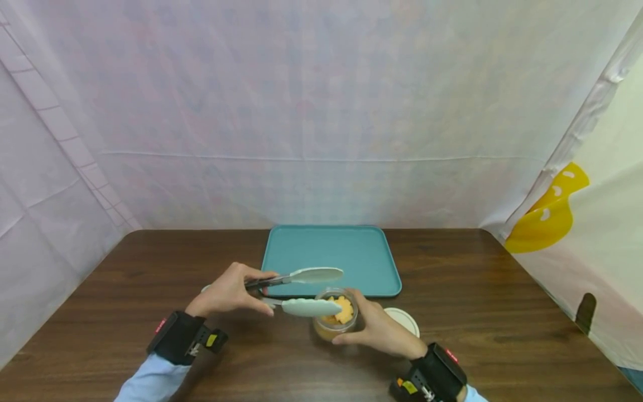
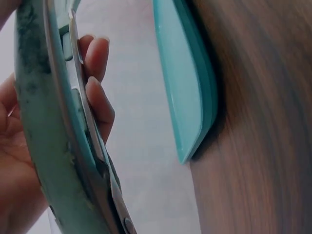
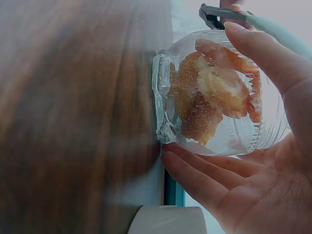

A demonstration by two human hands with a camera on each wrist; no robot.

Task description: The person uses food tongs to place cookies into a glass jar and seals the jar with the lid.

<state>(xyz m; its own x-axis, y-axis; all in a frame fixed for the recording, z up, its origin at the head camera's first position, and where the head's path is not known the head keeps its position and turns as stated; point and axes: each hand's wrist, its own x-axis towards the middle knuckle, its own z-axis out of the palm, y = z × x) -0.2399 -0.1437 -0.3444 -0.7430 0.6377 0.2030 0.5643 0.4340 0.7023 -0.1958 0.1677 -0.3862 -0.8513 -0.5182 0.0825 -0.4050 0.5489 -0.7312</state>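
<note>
Dark wooden table [image 1: 125, 312] under a pale cloth backdrop. Near the front edge, a small glass jar [image 1: 335, 318] of orange candied pieces [image 1: 342, 310], standing on the wood, cupped by the right hand [image 1: 379, 332] with fingers curled round its side. Just above the jar's mouth, pale green tongs [image 1: 306, 290], arms spread apart, lower tip over the pieces; gripped at the handle end by the left hand [image 1: 228, 291]. Behind, a teal tray [image 1: 331, 251]. Beside the right wrist, a white lid [image 1: 404, 319].

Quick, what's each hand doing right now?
Left hand: grips the tongs, their tips apart.
Right hand: holds the glass jar of orange pieces.
</note>
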